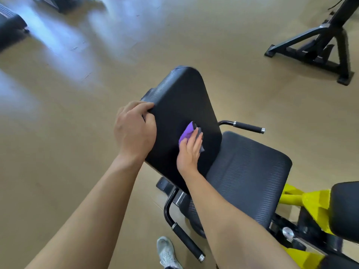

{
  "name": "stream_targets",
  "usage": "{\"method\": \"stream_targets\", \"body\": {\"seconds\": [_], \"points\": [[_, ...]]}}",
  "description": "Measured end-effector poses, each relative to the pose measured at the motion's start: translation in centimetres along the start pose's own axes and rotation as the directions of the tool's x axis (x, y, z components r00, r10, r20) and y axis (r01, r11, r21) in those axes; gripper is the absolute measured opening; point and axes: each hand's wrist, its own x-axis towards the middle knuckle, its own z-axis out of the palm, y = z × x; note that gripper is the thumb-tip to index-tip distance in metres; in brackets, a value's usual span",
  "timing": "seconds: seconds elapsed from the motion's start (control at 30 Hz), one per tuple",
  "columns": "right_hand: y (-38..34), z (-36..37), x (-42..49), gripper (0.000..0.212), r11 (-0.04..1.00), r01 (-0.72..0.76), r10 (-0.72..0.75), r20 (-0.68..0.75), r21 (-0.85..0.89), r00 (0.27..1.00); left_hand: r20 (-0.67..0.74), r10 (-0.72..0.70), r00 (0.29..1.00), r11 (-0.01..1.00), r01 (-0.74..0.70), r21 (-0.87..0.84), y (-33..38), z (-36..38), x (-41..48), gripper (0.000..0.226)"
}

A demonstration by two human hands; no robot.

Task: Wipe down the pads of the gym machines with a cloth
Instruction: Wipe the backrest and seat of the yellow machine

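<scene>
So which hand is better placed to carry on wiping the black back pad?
Right hand: it presses the purple cloth flat on the black padded backrest. The left hand grips the pad's edge, steadying it.

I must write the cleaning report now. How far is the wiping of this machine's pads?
Done: nothing can be confirmed; no pad looks visibly wiped. In hand: the right hand presses the purple cloth on the back pad, while the left hand grips its edge. Left: seemingly the seat pad and the black pad at right.
</scene>
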Motion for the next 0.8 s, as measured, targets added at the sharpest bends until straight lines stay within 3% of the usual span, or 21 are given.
{"method": "stream_targets", "body": {"seconds": [0.03, 0.13, 0.17, 0.27, 0.33, 0.4, 0.47, 0.5, 0.67, 0.73, 0.8], "points": [[-0.8, -0.8, -0.1, 0.044, 0.993, -0.063, 0.060, 0.027, 0.104, 0.998, -0.022, -0.009, 1.000, 1.000, 0.009, -0.027, -0.1, 0.2, 0.2, 0.037], [-6.7, -3.8, -0.6, 0.053, 0.882, 0.148, -0.117, -0.097, 0.447, 0.988, -0.062, -0.045, 0.997, 0.997, 0.042, -0.058, -0.3, 0.5, 0.7, 0.033], [-8.7, -4.6, -0.7, 0.056, 0.841, 0.233, -0.189, -0.138, 0.488, 0.972, -0.055, -0.060, 0.997, 0.997, 0.057, -0.041, -0.1, 0.5, 1.0, 0.030], [-10.1, -4.4, 0.2, 0.058, 0.886, 0.343, -0.280, -0.228, 0.312, 0.932, 0.006, -0.064, 0.998, 0.998, 0.064, 0.011, 0.6, 0.6, 1.8, 0.027], [-7.0, -3.0, 1.4, 0.056, 0.946, 0.238, -0.188, -0.226, 0.220, 0.956, 0.049, -0.004, 0.999, 1.000, 0.004, 0.012, 1.1, 0.7, 2.5, 0.033], [-3.0, -2.0, 2.5, 0.053, 0.996, 0.010, 0.000, -0.114, 0.087, 0.993, 0.081, 0.058, 0.995, 0.997, -0.062, 0.046, 1.5, 1.1, 3.1, 0.036], [-0.8, -2.3, 3.8, 0.057, 0.976, -0.195, 0.196, -0.008, 0.098, 0.981, 0.139, 0.110, 0.984, 0.988, -0.123, 0.092, 2.3, 1.6, 3.9, 0.037], [-1.2, -3.1, 4.7, 0.057, 0.965, -0.203, 0.204, 0.010, 0.167, 0.979, 0.177, 0.121, 0.977, 0.984, -0.141, 0.108, 2.8, 2.0, 4.4, 0.035], [-7.3, -7.2, 9.5, 0.061, 0.890, 0.161, -0.076, -0.209, 0.426, 0.975, 0.277, 0.142, 0.950, 0.961, -0.199, 0.191, 5.3, 4.6, 5.7, 0.013], [-6.0, -6.5, 9.6, 0.059, 0.850, 0.249, -0.121, -0.287, 0.465, 0.950, 0.260, 0.156, 0.953, 0.934, -0.228, 0.274, 5.6, 5.9, 5.4, 0.032], [-2.4, -5.1, 10.0, 0.059, 0.839, 0.219, -0.079, -0.286, 0.499, 0.955, 0.228, 0.180, 0.957, 0.899, -0.254, 0.356, 5.7, 6.9, 4.6, 0.055]]}}
